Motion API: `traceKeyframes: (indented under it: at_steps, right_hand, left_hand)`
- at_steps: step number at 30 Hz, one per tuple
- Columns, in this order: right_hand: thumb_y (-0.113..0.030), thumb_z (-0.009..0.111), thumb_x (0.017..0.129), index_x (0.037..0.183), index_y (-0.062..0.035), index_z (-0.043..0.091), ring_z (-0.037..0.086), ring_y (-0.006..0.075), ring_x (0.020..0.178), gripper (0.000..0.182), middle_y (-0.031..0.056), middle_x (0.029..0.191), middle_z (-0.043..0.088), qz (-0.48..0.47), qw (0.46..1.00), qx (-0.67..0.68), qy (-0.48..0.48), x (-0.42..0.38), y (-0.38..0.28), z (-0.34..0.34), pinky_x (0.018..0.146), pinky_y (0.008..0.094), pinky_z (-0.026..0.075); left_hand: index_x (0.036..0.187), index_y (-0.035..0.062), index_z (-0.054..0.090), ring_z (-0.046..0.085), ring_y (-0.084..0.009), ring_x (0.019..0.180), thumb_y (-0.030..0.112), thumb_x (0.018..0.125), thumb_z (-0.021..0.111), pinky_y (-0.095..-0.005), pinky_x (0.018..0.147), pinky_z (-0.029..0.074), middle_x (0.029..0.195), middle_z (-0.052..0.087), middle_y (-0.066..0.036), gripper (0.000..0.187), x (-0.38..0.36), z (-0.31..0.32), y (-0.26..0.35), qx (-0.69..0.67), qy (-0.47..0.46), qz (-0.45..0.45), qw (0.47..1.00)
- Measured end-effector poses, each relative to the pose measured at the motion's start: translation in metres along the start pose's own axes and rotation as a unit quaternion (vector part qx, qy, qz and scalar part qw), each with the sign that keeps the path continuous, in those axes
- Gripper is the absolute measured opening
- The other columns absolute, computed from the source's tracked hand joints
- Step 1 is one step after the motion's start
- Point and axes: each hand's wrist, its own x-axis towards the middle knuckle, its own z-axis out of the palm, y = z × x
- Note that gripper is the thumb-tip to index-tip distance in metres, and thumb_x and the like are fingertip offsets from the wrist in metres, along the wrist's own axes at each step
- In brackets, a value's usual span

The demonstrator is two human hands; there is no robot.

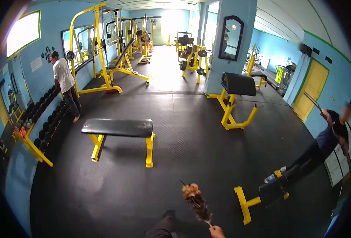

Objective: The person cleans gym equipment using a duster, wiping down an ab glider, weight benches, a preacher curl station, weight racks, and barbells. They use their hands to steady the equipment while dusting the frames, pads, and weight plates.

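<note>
At the bottom of the view my right hand (217, 231) is closed around the thin handle of a feather duster (198, 203). Its brown, fluffy head points up and a little left, held above the black rubber floor (143, 190). My left hand is out of the picture. Part of my own dark-clothed leg (161, 228) shows beside the duster. The nearest things to the duster are a low black-and-yellow bench (244, 206) to the right and a flat black-padded bench (118, 127) farther off to the left.
One person (64, 79) stands by a dumbbell rack (44, 119) at the left wall. Another person (334, 129) at the right holds a bar. A preacher curl bench (239, 84) stands before a blue pillar (229, 67) with a mirror. Yellow machines (100, 47) line the back left.
</note>
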Motion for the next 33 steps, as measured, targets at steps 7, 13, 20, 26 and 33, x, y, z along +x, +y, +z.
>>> traceKeyframes:
  at_steps: [7,13,20,26,33]
  right_hand:
    - [-0.037,0.056,0.088,0.109,-0.0060,0.071,0.066,0.0309,0.096,0.040,0.0139,0.099,0.070,0.244,0.960,-0.072,-0.117,0.130,-0.061,-0.094,0.085,0.0426,0.049]
    - [-0.030,0.056,0.090,0.106,-0.0076,0.073,0.068,0.0246,0.090,0.032,0.0118,0.093,0.071,0.377,0.920,0.017,-0.101,0.239,-0.102,-0.125,0.081,0.0391,0.051]
    - [-0.022,0.059,0.089,0.104,-0.0024,0.072,0.069,0.0265,0.086,0.028,0.0154,0.093,0.071,0.457,0.878,0.141,-0.027,0.467,-0.197,-0.157,0.076,0.0399,0.052]
    - [-0.027,0.057,0.080,0.093,-0.0042,0.073,0.066,0.0419,0.094,0.031,0.0239,0.096,0.069,0.192,0.971,0.096,0.105,0.639,-0.334,-0.223,0.083,0.0470,0.052]
    - [-0.036,0.066,0.089,0.107,-0.0042,0.063,0.067,0.0386,0.094,0.037,0.0200,0.097,0.069,-0.022,0.941,0.215,0.262,0.790,-0.503,-0.315,0.081,0.0449,0.052]
  left_hand:
    - [0.132,0.0038,0.053,0.059,-0.0317,0.119,0.019,0.087,0.060,-0.0387,0.099,0.046,0.128,0.061,-0.021,0.048,0.288,-0.114,0.274,-0.166,0.081,0.013,0.983]
    - [0.129,0.0034,0.053,0.065,-0.0201,0.092,0.014,0.086,0.065,-0.0328,0.081,0.052,0.102,0.066,-0.012,0.046,0.458,-0.156,0.549,-0.219,-0.015,0.201,0.955]
    - [0.133,-0.0010,0.048,0.064,-0.0250,0.094,0.026,0.080,0.077,-0.0371,0.083,0.052,0.106,0.066,-0.016,0.067,0.638,-0.124,0.588,0.047,-0.128,0.089,0.987]
    - [0.135,-0.0052,0.048,0.068,-0.0250,0.083,0.016,0.082,0.074,-0.0368,0.076,0.054,0.094,0.069,-0.014,0.063,0.652,-0.154,0.563,-0.007,-0.177,-0.111,0.978]
    - [0.126,-0.0006,0.056,0.061,-0.0171,0.078,0.014,0.090,0.065,-0.0320,0.066,0.051,0.096,0.065,-0.010,0.040,0.779,-0.111,0.641,-0.074,-0.183,0.009,0.980]
